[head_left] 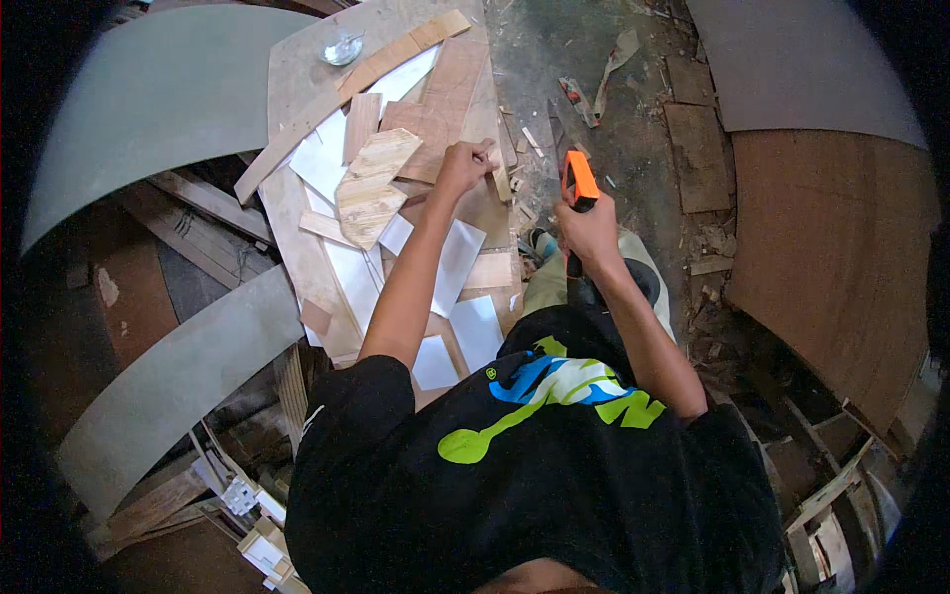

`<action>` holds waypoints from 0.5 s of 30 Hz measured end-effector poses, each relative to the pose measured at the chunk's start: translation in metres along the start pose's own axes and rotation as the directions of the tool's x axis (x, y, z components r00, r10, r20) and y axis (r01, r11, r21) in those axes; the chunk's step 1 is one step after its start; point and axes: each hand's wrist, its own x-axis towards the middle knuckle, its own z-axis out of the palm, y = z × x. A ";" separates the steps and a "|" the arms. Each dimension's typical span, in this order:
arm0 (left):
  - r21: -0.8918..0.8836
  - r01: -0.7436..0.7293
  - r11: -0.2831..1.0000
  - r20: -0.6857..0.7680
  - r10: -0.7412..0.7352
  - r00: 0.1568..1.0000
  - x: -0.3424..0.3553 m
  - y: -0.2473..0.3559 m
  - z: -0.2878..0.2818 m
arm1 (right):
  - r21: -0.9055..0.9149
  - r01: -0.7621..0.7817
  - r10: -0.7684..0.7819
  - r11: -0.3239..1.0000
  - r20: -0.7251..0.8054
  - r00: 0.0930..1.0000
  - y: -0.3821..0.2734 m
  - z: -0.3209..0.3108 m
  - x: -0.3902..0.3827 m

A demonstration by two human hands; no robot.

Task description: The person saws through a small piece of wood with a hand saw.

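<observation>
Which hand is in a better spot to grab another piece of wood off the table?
Probably the left hand. It already rests on the wood scraps piled on the table. The right hand is off the table's edge, wrapped around an orange tool.

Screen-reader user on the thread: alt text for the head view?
Seen from above, a person's left hand presses on plywood offcuts on a cluttered workbench, while the right hand grips an orange-and-black power tool. Wood scraps litter the floor.
</observation>
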 end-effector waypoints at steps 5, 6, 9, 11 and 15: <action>0.247 -0.054 0.968 -0.086 0.078 0.993 -0.006 0.003 0.006 | -0.154 -0.001 0.000 0.988 -0.007 1.000 0.053 0.006 0.013; 0.248 -0.056 0.967 -0.086 0.080 0.993 -0.005 0.003 0.005 | -0.171 -0.043 0.044 0.984 0.000 0.999 0.064 0.009 0.016; 0.210 -0.039 0.977 -0.060 0.052 0.997 -0.006 0.005 0.003 | -0.298 -0.085 0.095 0.951 0.019 0.995 0.068 0.024 0.023; 0.195 -0.023 0.981 -0.048 0.032 0.998 -0.003 0.009 0.002 | -0.350 -0.048 0.045 0.936 -0.015 0.999 0.080 0.036 0.037; 0.194 -0.020 0.981 -0.045 0.029 0.999 0.003 0.015 0.009 | -0.379 0.045 -0.072 0.924 -0.057 0.996 0.097 0.051 0.069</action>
